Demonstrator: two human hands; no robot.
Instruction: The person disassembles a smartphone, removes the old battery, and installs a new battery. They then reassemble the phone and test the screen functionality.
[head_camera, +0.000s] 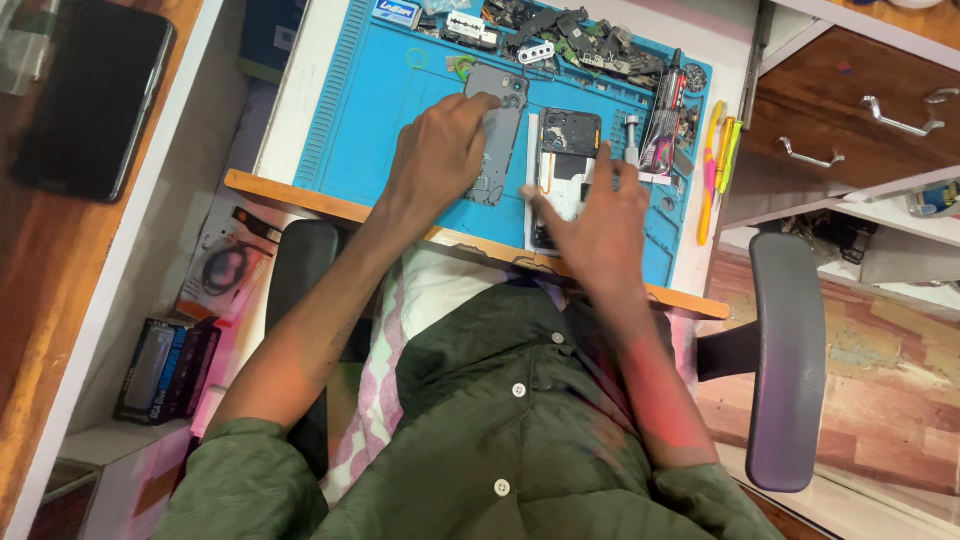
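The left hand (440, 150) has its grip closed on the grey phone back cover (497, 130), flat on the blue mat (380, 120). Just beside it, the right hand (600, 215), fingers spread, rests over the opened phone (566, 150). Judging by this, disassembly is under way; separating parts next needs steady, gentle lifting.

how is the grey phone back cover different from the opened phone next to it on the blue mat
The grey back cover is one plain grey shell with camera holes at its top; the opened phone shows dark and white inner parts. The cover lies slightly tilted under the left hand, whose fingers rest on it; the opened phone lies straighter, its lower end hidden by the right hand. Both lie flat on the blue mat, lengthwise away from the person.
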